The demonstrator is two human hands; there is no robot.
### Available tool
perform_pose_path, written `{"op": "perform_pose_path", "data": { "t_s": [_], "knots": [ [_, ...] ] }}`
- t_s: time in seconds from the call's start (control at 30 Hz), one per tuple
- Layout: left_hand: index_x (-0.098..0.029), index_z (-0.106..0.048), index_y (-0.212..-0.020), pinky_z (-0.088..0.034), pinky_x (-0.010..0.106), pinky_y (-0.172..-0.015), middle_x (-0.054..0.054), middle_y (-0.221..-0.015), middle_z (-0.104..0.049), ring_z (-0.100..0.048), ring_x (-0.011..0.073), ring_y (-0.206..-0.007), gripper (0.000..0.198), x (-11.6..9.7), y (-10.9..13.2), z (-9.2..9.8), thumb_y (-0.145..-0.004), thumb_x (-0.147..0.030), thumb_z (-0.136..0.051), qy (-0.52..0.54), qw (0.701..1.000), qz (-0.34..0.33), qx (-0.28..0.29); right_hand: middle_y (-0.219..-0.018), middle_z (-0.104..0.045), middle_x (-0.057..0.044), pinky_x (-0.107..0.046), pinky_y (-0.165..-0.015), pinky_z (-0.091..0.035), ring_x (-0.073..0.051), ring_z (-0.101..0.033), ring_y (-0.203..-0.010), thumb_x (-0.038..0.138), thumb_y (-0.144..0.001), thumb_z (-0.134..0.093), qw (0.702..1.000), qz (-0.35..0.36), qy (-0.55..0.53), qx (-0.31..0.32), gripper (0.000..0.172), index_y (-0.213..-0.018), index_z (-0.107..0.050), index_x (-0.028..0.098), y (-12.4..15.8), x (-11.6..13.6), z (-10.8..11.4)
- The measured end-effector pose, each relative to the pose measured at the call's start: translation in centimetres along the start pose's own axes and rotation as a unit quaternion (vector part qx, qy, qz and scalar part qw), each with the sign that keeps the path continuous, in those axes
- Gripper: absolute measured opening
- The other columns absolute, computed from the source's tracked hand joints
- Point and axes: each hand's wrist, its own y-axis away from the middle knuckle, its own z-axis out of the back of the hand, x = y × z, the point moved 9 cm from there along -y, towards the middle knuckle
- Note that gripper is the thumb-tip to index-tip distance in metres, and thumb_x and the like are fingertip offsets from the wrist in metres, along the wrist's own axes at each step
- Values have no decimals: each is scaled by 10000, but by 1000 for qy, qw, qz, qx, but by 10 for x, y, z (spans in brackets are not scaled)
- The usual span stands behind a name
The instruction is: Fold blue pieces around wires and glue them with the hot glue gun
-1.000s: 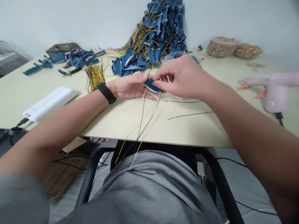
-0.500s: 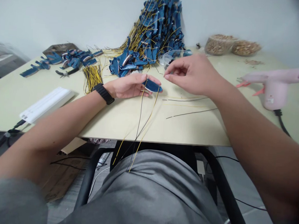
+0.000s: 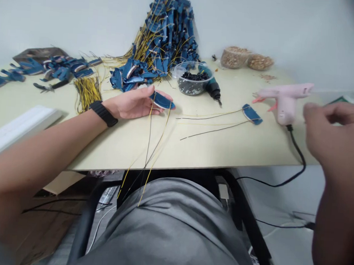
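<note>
The left hand (image 3: 133, 104) rests near the bench's (image 3: 224, 151) front edge, a black watch strap (image 3: 103, 113) at its wrist. Its fingers lie almost flat, closed on a small curved blue piece (image 3: 161, 100), whose black and yellow wires (image 3: 149, 147) trail over that edge. The right hand (image 3: 330, 128), raised beyond the bench's right edge, is loosely curled, with nothing visible in it. Farther in lie a second blue piece with wires (image 3: 251, 114) and a pink glue gun (image 3: 285, 100). A clear plastic bowl of dark pellets (image 3: 190, 79) and a tall heap of blue pieces with yellow wires (image 3: 165, 36) stand near the back edge.
</note>
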Motion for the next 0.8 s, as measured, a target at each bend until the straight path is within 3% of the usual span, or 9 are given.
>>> {"op": "perform_pose_path", "data": {
  "t_s": [0.13,0.27,0.33,0.47,0.57,0.67,0.73,0.8],
  "knots": [
    [-239,-1030,-1259,-688,392,-1083,116,-1404,-1011,-855,256,-1046,548,5,1,8,-1164,-750,-857,18,999,33,-23,-990,-817,-164,-520,-879,-514,-451,-731,-1022,740,-941,-984,992,-113,40,-35,417,-1059,-831,370,30,-79,20],
    [-180,-1016,-1246,-723,319,-999,177,-1379,-1000,-874,231,-990,627,5,4,9,-1263,-747,-750,63,995,60,-44,-1057,-813,-182,-528,-889,-503,-404,-700,-973,493,-1052,-869,955,-286,16,-77,278,-953,-640,372,65,-177,35],
    [-168,-1019,-1214,-732,295,-984,179,-1353,-998,-867,212,-958,675,4,5,6,-1277,-771,-722,85,993,60,-49,-1025,-785,-169,-542,-910,-508,-369,-677,-921,381,-1079,-809,939,-338,-4,-64,287,-918,-572,391,68,-201,31],
    [-148,-1023,-1167,-739,242,-910,180,-1338,-1000,-823,169,-867,792,4,4,0,-1272,-856,-684,118,989,63,-59,-870,-690,-115,-556,-845,-464,-305,-586,-795,299,-1002,-843,929,-359,-56,-75,342,-788,-594,396,48,-201,23],
    [-146,-1023,-1153,-733,235,-884,177,-1271,-1005,-803,168,-846,712,7,3,-4,-1279,-778,-720,128,988,68,-62,-822,-688,-85,-527,-821,-487,-277,-611,-791,126,-897,-857,923,-361,-95,-92,332,-774,-656,360,34,-189,26],
    [-154,-1028,-1158,-724,238,-904,180,-1319,-1004,-797,179,-891,647,7,2,-6,-1247,-744,-777,126,989,54,-54,-870,-735,-88,-498,-811,-508,-246,-639,-802,70,-873,-909,916,-349,-126,-152,328,-790,-716,322,30,-176,40],
    [-163,-1032,-1149,-717,237,-906,178,-1354,-1002,-785,178,-899,657,7,1,-5,-1222,-772,-796,118,990,49,-53,-898,-766,-99,-487,-779,-496,-238,-666,-804,110,-909,-928,926,-317,-147,-143,259,-833,-772,302,25,-162,41],
    [-176,-1036,-1151,-715,252,-915,172,-1364,-1003,-778,187,-915,713,9,1,-2,-1207,-838,-778,104,992,49,-58,-945,-806,-100,-471,-749,-501,-244,-693,-802,164,-969,-907,946,-230,-192,-125,145,-1012,-861,295,13,-136,39]
  ]
}}
